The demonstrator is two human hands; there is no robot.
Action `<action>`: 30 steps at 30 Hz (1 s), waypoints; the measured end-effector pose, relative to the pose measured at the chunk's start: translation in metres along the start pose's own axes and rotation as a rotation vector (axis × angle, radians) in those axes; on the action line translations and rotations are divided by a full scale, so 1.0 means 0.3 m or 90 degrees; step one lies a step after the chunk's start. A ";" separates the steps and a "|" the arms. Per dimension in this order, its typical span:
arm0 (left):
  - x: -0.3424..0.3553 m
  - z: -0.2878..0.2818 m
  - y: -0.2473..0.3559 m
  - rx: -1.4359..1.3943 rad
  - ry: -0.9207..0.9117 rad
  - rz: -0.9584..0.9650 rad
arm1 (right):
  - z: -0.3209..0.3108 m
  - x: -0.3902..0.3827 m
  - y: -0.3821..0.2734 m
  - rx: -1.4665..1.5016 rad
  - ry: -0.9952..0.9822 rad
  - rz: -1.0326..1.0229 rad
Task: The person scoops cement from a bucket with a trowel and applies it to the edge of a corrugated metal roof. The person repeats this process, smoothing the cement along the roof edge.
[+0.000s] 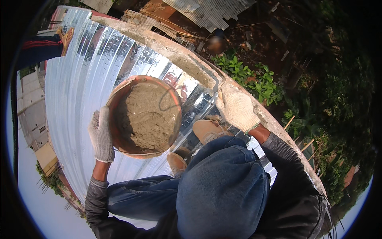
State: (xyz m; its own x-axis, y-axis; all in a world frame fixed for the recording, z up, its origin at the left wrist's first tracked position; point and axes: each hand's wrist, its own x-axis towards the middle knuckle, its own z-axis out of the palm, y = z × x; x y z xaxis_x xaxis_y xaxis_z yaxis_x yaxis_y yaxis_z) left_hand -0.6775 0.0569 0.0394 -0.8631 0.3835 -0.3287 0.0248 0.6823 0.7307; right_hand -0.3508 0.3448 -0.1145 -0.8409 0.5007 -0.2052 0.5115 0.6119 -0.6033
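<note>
- Nearest: blue jeans (223, 191), knees bent; dark jacket (292, 207), sleeves reaching out left and right.
- Tan shoes (207, 132) past the knees, on the metal; small mark on the right one, too small to read.
- Left hand (101, 137), whitish knit glove: against left side of the bucket, touching near the rim. Fingers together, partly hidden; can't tell if clamped.
- Orange bucket (175, 137): on left side of the work area, beyond the shoes, over the sheeting. Mouth faces up toward the head. Rim round, so no long axis across it; upright axis seen nearly end-on. No label visible on it.
- Wet grey-brown mortar (149, 115) inside, surface lumpy; thin dark wire loop (161, 99) across its right part.
- Right hand (237, 107), matching glove: at the wall top, well apart from the bucket. Fingers bent, close together; can't tell if clamped on anything.
- Ribbed metal sheeting (79, 91), shiny, under and left of the bucket; embossed dashes and rings, no legible writing.
- Masonry wall (167, 49) curves along the right and far side, dark grey strip (205, 71) along its top.
- Far left: another person's foot (66, 41), in a sandal, and dark red-striped trouser leg (38, 47).
- Beyond wall: green leafy plants (254, 79), corrugated roof (207, 12).
</note>
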 end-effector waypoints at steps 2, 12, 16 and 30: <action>-0.002 0.008 0.000 -0.008 0.004 0.000 | 0.033 0.025 0.009 -0.013 0.049 -0.058; 0.002 0.009 0.008 -0.005 0.016 0.007 | 0.044 0.114 -0.014 0.002 0.001 0.073; 0.011 0.003 -0.007 0.005 0.017 -0.001 | 0.087 0.068 0.047 -0.052 -0.020 0.017; -0.008 0.008 0.020 -0.013 0.020 -0.004 | -0.027 -0.056 0.082 0.024 -0.055 0.258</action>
State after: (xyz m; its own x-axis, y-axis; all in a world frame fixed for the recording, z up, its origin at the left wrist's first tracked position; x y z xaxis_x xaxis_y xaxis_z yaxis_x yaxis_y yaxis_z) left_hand -0.6741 0.0616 0.0432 -0.8790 0.3587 -0.3143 0.0095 0.6720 0.7405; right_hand -0.3225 0.3565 -0.1196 -0.5855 0.6427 -0.4942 0.7986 0.3525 -0.4878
